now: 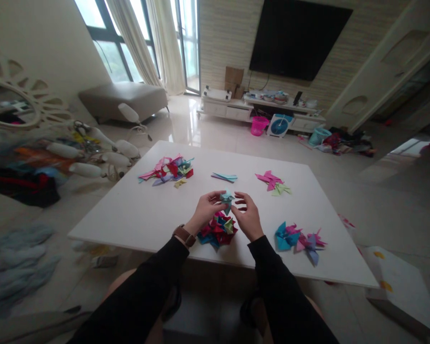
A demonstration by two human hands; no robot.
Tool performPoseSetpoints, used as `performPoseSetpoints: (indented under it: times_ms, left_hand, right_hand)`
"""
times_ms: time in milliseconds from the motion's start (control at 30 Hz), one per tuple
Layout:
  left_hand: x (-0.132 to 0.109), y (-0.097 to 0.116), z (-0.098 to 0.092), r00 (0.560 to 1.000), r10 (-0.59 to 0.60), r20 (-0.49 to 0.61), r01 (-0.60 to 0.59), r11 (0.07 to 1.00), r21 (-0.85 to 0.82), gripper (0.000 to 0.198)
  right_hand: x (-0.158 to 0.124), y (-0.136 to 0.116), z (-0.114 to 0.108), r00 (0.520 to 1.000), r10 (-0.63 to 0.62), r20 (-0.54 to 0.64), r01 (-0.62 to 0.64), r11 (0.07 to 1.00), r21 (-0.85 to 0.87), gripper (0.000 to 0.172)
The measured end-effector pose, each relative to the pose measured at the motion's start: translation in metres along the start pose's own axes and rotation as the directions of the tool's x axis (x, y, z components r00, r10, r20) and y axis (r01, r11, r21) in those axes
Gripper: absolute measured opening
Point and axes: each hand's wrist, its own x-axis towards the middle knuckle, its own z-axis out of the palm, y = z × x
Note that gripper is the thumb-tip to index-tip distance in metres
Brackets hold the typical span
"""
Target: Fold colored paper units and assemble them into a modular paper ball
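Head view: pale-blue folded-paper piece point(228, 200) stands near upright, pinched in left fingers point(212, 196), right fingers point(243, 196) parted at its right side.

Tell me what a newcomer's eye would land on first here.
Probably the light-blue folded paper held up between the left hand and the right hand, just above a red, blue and green paper cluster near the table's close edge. Next might come the multicoloured paper pile toward the far left of the white table, then the big black television on the wall beyond.
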Motion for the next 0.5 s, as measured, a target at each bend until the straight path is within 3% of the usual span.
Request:
performPoseSetpoints:
  times_ms: [500]
  left_hand:
    - [0.017,0.000,0.008,1.000,0.025,-0.018,-0.024,0.998,0.053,0.043]
  right_hand:
    - [0.016,0.003,0.004,0.999,0.017,-0.029,-0.018,0.999,-0.037,0.038]
